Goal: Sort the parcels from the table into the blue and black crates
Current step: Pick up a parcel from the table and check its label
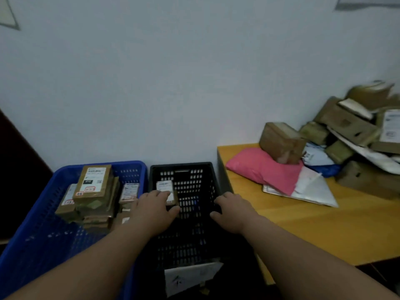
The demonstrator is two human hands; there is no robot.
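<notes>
A blue crate [30,237] at the left holds several brown cardboard parcels [93,187] with white labels. Beside it stands a black crate [194,169]. My left hand [154,207] holds a small labelled brown parcel [165,187] over the black crate's left side, fingers across its top and thumb below. My right hand [231,210] hovers over the black crate's right rim, fingers loosely bent, holding nothing. On the yellow table [313,230] at the right lies a pile of parcels: a pink mailer bag [259,167], a brown box [281,141] and more boxes [350,124].
A white wall rises behind the crates and the table. A white paper sheet [190,276] lies at the black crate's near end. White and blue mailers [313,156] lie among the table's boxes. A dark panel stands at the far left.
</notes>
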